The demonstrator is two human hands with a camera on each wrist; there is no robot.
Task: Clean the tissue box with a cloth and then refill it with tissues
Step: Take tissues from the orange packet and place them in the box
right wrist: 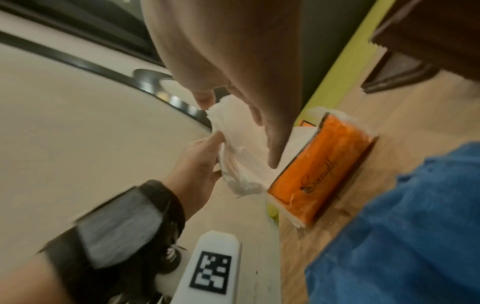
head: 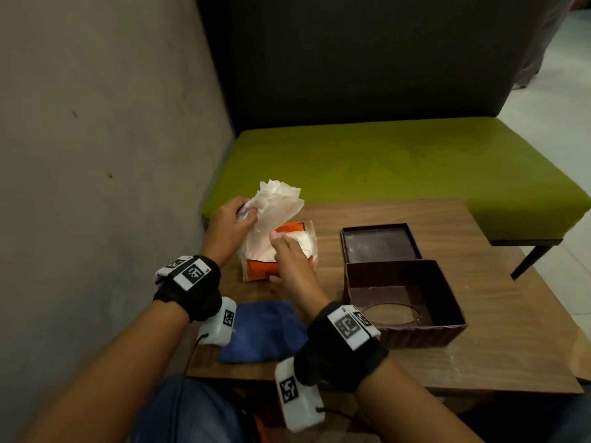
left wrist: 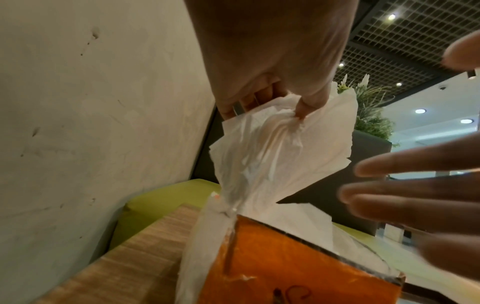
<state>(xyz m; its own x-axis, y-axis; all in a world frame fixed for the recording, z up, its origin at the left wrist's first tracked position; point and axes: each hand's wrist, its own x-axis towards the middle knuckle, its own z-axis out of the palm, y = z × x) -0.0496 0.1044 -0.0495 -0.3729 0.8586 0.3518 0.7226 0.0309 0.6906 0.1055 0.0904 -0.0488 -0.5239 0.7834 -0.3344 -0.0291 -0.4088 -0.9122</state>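
An orange tissue pack (head: 259, 271) (left wrist: 298, 257) (right wrist: 319, 170) lies on the wooden table (head: 479, 356). My left hand (head: 248, 212) (left wrist: 275, 105) (right wrist: 205, 156) pinches a bunch of white tissues (head: 278, 203) (left wrist: 272, 154) (right wrist: 233, 164) rising out of the pack's top. Over the pack hovers my right hand (head: 284, 241) (right wrist: 259, 115), its straight spread fingers (left wrist: 415, 185) holding nothing. The dark brown tissue box (head: 415, 334) stands to the right, upside down and empty, oval slot at the bottom. Its flat base panel (head: 380, 243) lies behind it. A blue cloth (head: 262, 330) (right wrist: 402, 226) lies near the table's front edge.
A grey wall (head: 96, 155) runs close along the table's left side. A green bench (head: 383, 161) with a dark backrest stands behind the table. Bare tabletop shows to the right of the brown box.
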